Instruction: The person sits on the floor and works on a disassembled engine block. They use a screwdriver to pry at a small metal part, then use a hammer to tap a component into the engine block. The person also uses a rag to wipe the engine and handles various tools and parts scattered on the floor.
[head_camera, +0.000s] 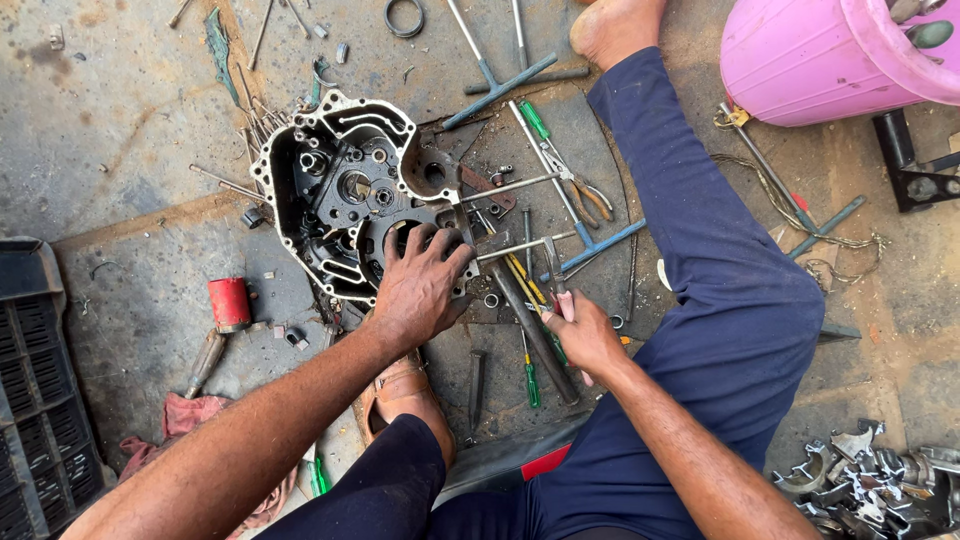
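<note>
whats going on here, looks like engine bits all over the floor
A person sits on the ground with an opened engine case between their legs. The left hand presses flat on the case's lower right edge, fingers spread. The right hand has its grip on a slim metal tool among loose screwdrivers, pliers and T-handle wrenches. A pink bucket stands at the upper right.

A stained, cracked concrete floor (120, 110) is seen in bright daylight. A black slatted crate (30, 400) is set at one edge, a pink plastic bucket (800, 55) at the opposite corner.
</note>
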